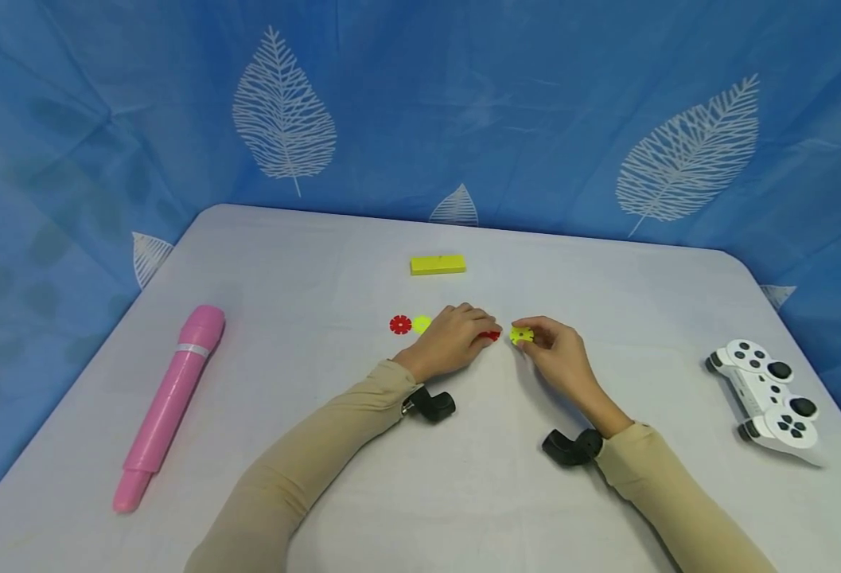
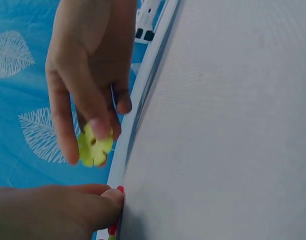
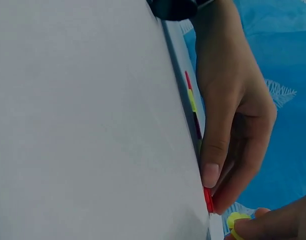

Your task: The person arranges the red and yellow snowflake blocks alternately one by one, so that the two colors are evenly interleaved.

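Note:
My right hand (image 1: 558, 354) pinches a yellow interlocking disc (image 1: 522, 335) with notched edges, raised above the table in the left wrist view. Just to its left, my left hand (image 1: 452, 342) holds a red interlocking disc (image 3: 208, 199) between thumb and fingers, down at the tabletop. That red disc and the yellow one are apart. Further left lie another red disc (image 1: 400, 325) and a yellow-green disc (image 1: 422, 324), side by side in a row. The right wrist view shows this row edge-on, with a dark disc (image 3: 197, 125) in it that the left hand hides from the head view.
A yellow block (image 1: 438, 265) lies behind the discs on the white table (image 1: 305, 263). At the left rests a long pink microphone-shaped object (image 1: 169, 406). A white game controller (image 1: 769, 395) sits near the right edge. Blue leaf-patterned cloth (image 1: 463, 103) hangs behind.

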`<state>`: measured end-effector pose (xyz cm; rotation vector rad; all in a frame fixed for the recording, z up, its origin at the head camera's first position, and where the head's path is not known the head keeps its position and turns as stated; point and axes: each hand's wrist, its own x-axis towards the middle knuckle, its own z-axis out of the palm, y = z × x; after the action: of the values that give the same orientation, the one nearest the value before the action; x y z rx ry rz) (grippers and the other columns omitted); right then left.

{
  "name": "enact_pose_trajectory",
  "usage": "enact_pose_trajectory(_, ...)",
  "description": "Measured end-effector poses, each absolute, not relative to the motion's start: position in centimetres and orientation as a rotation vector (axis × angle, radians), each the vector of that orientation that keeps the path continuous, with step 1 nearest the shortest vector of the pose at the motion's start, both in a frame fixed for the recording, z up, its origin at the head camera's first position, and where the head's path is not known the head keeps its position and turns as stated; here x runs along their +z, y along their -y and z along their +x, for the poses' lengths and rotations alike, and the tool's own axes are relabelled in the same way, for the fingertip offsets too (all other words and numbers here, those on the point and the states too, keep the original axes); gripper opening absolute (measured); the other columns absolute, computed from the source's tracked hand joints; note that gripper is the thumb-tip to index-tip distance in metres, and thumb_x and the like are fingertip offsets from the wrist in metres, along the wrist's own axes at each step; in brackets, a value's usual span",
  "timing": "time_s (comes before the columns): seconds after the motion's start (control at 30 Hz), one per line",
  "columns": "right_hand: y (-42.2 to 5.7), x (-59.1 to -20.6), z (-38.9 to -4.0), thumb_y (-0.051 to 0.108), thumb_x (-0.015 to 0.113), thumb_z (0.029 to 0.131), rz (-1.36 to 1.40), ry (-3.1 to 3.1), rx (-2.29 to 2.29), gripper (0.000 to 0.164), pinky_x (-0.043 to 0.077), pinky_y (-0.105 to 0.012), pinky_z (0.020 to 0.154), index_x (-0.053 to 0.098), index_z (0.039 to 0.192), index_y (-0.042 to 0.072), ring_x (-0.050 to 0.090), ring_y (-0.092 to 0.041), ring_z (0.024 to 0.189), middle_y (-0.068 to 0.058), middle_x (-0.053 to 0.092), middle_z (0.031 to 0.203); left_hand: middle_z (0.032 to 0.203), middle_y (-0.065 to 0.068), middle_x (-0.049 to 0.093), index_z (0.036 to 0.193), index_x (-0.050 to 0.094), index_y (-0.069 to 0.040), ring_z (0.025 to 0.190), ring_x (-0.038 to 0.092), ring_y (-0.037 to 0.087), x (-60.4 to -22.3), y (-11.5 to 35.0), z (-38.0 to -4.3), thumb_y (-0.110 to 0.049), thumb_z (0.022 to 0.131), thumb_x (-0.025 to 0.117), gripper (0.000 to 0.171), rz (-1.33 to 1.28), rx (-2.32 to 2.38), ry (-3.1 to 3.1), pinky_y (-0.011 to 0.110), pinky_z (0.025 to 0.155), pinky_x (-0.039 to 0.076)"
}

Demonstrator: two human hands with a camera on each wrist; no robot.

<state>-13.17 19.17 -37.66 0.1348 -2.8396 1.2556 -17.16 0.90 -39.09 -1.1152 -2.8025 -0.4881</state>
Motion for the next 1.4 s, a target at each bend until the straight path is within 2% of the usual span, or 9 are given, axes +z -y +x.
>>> enact_pose_trajectory(0.07,-18.8,-37.8,-13.8,0.003,0.059,0.084,0.127,2.843,1.269,0.026,0.048,-0.041,0.082,0.063,0.109,0.004,0.061,-0.029,0.097,-0.02,0.064,0.108,0.117,-0.003,0.062,0.113,0.064,-0.02,0.107,0.054,0.016,-39.1,-0.9,-17.2,-0.024,0.091,0.054,0.025,-1.117,-0.493,2.797,0.033,0.087,0.043)
enact_pose_trajectory(0.33,-18.1,-38.0,-15.3,0.004,0.061,0.083,0.093,2.861,1.292,0.029,0.047,-0.034,0.077,0.06,0.112,0.003,0.06,-0.028,0.091,-0.02,0.063,0.107,0.116,-0.003,0.062,0.114,0.063,-0.019,0.106,0.054,0.016,-39.1,-0.8,-17.2,-0.024,0.091,0.053,0.025,-1.105,-0.506,2.793,0.033,0.085,0.043)
enact_pose_trajectory(0.6,-17.8,-37.4,-14.8,0.008,0.061,0.083,0.097,2.967,1.152,0.049,0.049,-0.042,0.081,0.045,0.129,0.002,0.061,-0.032,0.099,-0.023,0.061,0.113,0.115,-0.002,0.063,0.116,0.061,-0.016,0.104,0.055,0.016,-39.1,-0.9,-17.3,-0.024,0.091,0.054,0.027,-1.092,-0.518,2.793,0.033,0.085,0.044)
enact_pose_trajectory(0.77,-17.7,-37.2,-14.1,0.012,0.06,0.083,0.157,3.016,1.002,0.048,0.048,-0.041,0.076,0.047,0.128,-0.001,0.057,-0.032,0.095,-0.023,0.057,0.111,0.115,-0.001,0.063,0.117,0.061,-0.016,0.104,0.055,0.016,-39.0,-0.8,-17.2,-0.023,0.09,0.055,0.028,-1.092,-0.528,2.792,0.032,0.085,0.044)
enact_pose_trajectory(1.0,-17.5,-37.1,-13.5,0.013,0.059,0.084,0.217,3.007,0.917,0.045,0.039,-0.029,0.063,0.049,0.126,-0.003,0.051,-0.024,0.079,-0.022,0.056,0.106,0.117,-0.002,0.062,0.119,0.06,-0.016,0.106,0.055,0.015,-39.0,-0.8,-17.2,-0.024,0.09,0.054,0.03,-1.089,-0.513,2.806,0.032,0.086,0.043)
enact_pose_trajectory(1.23,-17.6,-37.0,-13.3,0.01,0.06,0.083,0.239,2.979,0.915,0.044,0.037,-0.028,0.063,0.05,0.125,-0.001,0.049,-0.023,0.078,-0.02,0.055,0.101,0.118,-0.001,0.061,0.12,0.059,-0.016,0.109,0.054,0.016,-39.0,-0.9,-17.2,-0.024,0.09,0.055,0.031,-1.085,-0.516,2.821,0.033,0.089,0.043)
enact_pose_trajectory(1.4,-17.7,-37.1,-13.4,0.008,0.061,0.082,0.263,2.971,0.901,0.045,0.034,-0.03,0.063,0.051,0.124,-0.001,0.047,-0.023,0.077,-0.017,0.054,0.091,0.118,-0.002,0.061,0.12,0.059,-0.017,0.109,0.054,0.016,-38.9,-0.9,-17.1,-0.024,0.09,0.055,0.031,-1.081,-0.516,2.824,0.033,0.089,0.042)
